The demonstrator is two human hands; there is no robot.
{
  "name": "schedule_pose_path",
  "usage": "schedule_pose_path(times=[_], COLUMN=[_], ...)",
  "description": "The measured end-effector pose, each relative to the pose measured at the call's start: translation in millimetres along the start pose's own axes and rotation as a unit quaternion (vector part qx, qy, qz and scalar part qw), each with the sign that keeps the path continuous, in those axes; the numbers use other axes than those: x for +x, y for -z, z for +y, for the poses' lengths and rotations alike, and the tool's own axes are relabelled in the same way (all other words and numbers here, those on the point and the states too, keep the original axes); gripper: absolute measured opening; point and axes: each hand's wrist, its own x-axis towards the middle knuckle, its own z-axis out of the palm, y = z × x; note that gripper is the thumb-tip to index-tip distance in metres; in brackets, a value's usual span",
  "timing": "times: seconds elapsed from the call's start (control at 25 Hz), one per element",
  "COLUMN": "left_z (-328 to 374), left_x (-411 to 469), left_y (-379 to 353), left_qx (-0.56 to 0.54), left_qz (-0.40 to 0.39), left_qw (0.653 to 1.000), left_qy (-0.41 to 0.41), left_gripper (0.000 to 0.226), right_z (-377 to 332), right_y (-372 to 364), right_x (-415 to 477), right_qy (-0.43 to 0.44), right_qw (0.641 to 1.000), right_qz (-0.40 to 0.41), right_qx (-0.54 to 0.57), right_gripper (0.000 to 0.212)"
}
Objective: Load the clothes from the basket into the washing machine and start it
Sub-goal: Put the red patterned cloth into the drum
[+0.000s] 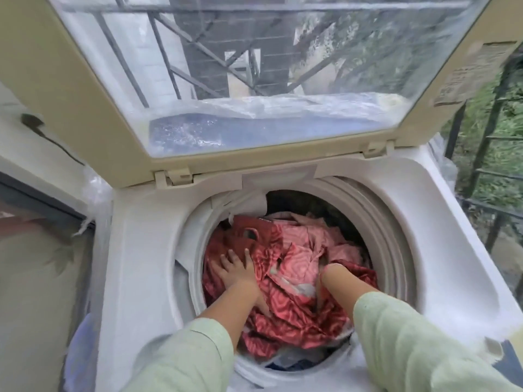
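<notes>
Red clothes under left fingers, covering right hand.

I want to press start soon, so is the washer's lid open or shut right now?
Open. The lid stands raised behind the drum, whose mouth is uncovered, with the left hand pressing the red clothes inside.

We can read nothing: the printed sticker on the washing machine lid, at two o'clock, is too blurred for us.
</notes>
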Motion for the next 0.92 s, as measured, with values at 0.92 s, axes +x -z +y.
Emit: schedule_pose_path(times=[0.92], left_z=[12], left_x=[18], left_y=[26], left_qx=[-0.049], left_qz=[0.056], left_qw=[0.997], left_qy=[-0.023], left_gripper=[0.103], right_z=[-9], right_y=[19], right_x=[-38], right_qy=[0.119], right_qw=[0.921], right_qz=[0.327], right_qx=[-0.176], right_gripper=[0.104])
